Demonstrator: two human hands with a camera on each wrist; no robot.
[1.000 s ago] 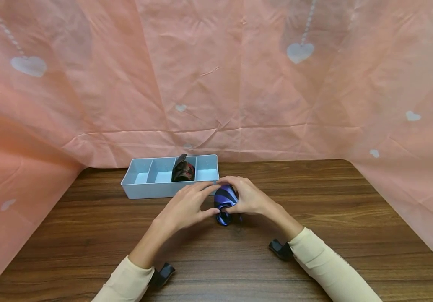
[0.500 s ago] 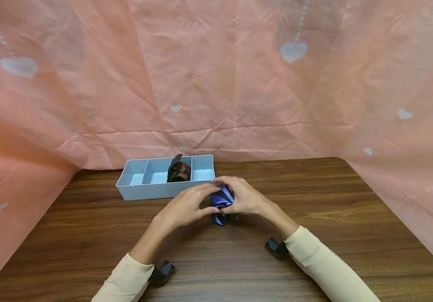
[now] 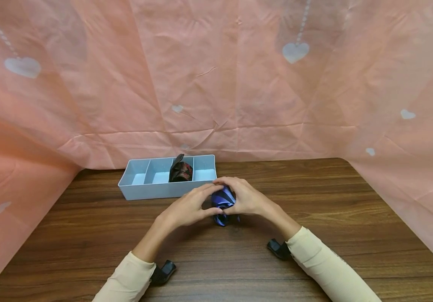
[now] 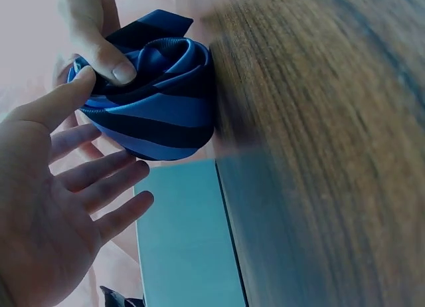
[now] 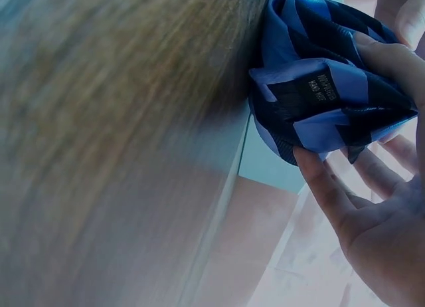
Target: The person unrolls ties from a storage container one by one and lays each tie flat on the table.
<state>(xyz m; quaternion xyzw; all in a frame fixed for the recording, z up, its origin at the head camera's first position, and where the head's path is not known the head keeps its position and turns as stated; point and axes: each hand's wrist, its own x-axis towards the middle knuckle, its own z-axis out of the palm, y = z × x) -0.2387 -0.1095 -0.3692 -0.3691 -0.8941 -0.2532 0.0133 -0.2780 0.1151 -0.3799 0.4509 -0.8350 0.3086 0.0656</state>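
A rolled-up blue-and-black striped necktie [image 3: 223,197] stands on the wooden table between both hands. My left hand [image 3: 190,206] reaches it from the left, its thumb at the near edge and forefinger at the far side; in the left wrist view, the other fingers [image 4: 109,187] are spread off it. From the right, my right hand [image 3: 252,200] holds the roll, thumb pressed on the near face and fingers behind. A small label shows on the necktie [image 5: 312,91] in the right wrist view. The thumb tips nearly meet in the head view.
Just behind the hands stands a light blue divided box [image 3: 148,192]. One of its compartments holds a dark roll with red patches [image 3: 181,172]. A pink curtain [image 3: 201,92] with hearts rises along the table's back and sides.
The view shifts slightly, while the hands stay around the necktie. My left fingers and thumb have edged a little closer to the right hand over the roll.
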